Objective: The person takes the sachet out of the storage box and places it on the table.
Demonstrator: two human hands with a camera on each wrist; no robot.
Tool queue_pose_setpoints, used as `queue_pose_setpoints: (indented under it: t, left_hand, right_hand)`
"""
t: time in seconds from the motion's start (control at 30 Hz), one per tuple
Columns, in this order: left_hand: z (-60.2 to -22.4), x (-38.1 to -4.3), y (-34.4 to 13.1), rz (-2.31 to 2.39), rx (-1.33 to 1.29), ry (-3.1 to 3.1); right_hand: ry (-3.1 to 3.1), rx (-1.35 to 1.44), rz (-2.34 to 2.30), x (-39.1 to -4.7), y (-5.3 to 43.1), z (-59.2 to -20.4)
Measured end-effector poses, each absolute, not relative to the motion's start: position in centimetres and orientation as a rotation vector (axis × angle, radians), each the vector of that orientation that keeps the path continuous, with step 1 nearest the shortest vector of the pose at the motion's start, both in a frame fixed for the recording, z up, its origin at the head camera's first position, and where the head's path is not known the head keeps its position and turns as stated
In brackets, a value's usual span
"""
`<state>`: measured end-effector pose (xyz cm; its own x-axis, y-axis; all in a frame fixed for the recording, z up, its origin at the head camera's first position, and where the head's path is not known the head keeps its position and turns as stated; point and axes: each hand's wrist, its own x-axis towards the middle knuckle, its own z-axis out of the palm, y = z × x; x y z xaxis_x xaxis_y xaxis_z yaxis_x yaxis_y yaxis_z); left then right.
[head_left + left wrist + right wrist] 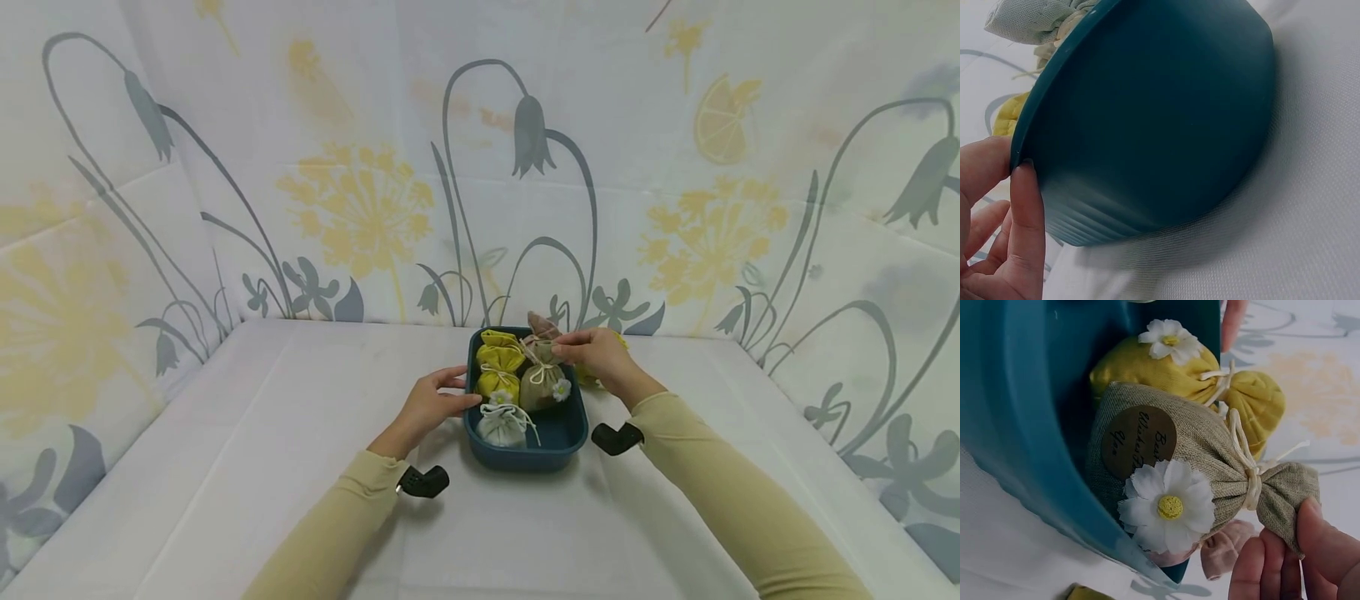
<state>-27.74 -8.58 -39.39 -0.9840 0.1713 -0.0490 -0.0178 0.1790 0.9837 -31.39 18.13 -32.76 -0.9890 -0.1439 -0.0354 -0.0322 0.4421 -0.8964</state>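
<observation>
A dark blue plastic bin (525,461) stands on the white-covered table with small drawstring sachets inside. My left hand (435,406) pinches its left rim between thumb and finger, the other fingers outside the wall in the left wrist view. With thumb and fingers, my right hand (600,354) pinches the gathered top of a grey-brown sachet (1166,434), which bears a white cloth flower (1169,506) and a round brown label (1139,441). That sachet sits on the bin's right side, beside yellow sachets (498,383). A pale sachet (501,427) lies near the front.
A pinkish-brown sachet (543,327) shows at the bin's far right end, partly covered. Something yellow (588,379) lies outside the bin, behind my right hand. Flower-printed white cloth (375,275) hangs behind the table (300,467).
</observation>
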Motion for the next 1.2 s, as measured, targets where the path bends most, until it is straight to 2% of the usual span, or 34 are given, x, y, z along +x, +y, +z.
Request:
queue_pose_setpoints:
  t: [1.2]
  left_hand:
    - [-39.3,-27.5,-8.5,1.935,0.144,2.287]
  right_hand:
    - [2.467,-0.093,-1.909,-31.4,19.1,-29.2]
